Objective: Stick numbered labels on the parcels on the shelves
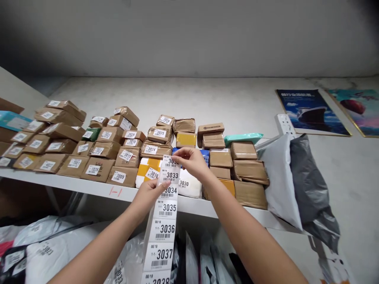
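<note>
A long strip of white barcode labels [167, 208] hangs down in front of the shelf, printed with rising numbers from 3032 at the top. My left hand [152, 193] pinches the strip around labels 3033 and 3034, thumb on its face. At the top label, 3032, my right hand [191, 161] grips the upper right corner between thumb and fingertips. Behind the hands stand a white packet marked 3030 [191, 184] and a yellow-and-white parcel labelled 3016 [145, 169]. A blue packet [205, 155] is partly hidden by my right hand.
Stacked cardboard parcels, many labelled, line the white shelf [127, 192]. Brown boxes [250, 173] without visible labels stand at the right. White and grey mailing bags [281, 177] lean past the shelf's end. Bagged parcels [47, 252] lie below. Posters [310, 110] hang on the wall.
</note>
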Demonstrator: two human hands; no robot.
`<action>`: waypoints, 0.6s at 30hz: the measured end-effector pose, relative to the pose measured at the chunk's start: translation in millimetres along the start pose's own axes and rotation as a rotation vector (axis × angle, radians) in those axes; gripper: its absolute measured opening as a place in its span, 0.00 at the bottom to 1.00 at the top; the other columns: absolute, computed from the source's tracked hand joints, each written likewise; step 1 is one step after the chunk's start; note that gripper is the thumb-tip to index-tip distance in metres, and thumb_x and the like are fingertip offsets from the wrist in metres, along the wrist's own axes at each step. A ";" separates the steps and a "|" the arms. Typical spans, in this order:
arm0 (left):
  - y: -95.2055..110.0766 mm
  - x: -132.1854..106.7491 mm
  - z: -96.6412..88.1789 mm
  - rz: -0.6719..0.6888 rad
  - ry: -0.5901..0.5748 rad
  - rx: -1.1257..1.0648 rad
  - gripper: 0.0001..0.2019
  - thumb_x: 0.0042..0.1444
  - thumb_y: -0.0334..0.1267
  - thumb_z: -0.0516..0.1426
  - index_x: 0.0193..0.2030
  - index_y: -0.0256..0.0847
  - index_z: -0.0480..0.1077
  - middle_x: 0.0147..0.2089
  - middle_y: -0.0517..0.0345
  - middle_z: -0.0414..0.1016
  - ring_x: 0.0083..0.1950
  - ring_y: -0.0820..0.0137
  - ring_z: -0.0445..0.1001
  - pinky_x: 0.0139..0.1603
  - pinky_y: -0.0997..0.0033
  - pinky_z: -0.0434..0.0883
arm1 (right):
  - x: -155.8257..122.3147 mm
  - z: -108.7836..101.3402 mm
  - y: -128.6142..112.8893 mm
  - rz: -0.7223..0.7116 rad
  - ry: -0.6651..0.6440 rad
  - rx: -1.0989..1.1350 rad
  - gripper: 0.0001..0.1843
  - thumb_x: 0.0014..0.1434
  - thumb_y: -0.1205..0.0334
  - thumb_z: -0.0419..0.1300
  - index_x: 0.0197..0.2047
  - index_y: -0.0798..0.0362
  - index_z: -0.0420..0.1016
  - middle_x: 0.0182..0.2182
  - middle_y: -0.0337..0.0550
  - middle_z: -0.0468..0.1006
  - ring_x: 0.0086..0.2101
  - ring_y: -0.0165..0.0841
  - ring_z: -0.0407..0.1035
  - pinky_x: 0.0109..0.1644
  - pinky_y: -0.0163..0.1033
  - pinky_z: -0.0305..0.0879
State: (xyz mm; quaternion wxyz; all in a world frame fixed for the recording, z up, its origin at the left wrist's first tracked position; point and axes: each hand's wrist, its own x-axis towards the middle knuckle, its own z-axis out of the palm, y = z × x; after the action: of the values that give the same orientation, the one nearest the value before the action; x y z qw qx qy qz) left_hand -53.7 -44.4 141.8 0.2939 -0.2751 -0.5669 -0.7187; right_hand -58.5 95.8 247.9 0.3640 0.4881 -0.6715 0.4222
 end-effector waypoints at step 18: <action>-9.1 5.1 15.8 0.145 0.045 -0.173 0.23 0.49 0.54 0.60 0.47 0.41 0.69 0.43 0.53 0.78 0.43 0.63 0.74 0.41 0.67 0.70 | 81.0 -45.4 26.4 -0.037 0.398 -0.935 0.15 0.55 0.66 0.60 0.47 0.55 0.71 0.50 0.61 0.67 0.39 0.47 0.70 0.39 0.47 0.63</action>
State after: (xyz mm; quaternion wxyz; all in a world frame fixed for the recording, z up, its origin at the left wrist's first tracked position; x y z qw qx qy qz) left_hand -62.8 -27.8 142.8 0.3329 -0.3235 -0.4747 -0.7478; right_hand -101.4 113.9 332.5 0.6720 0.1950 -0.6975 0.1548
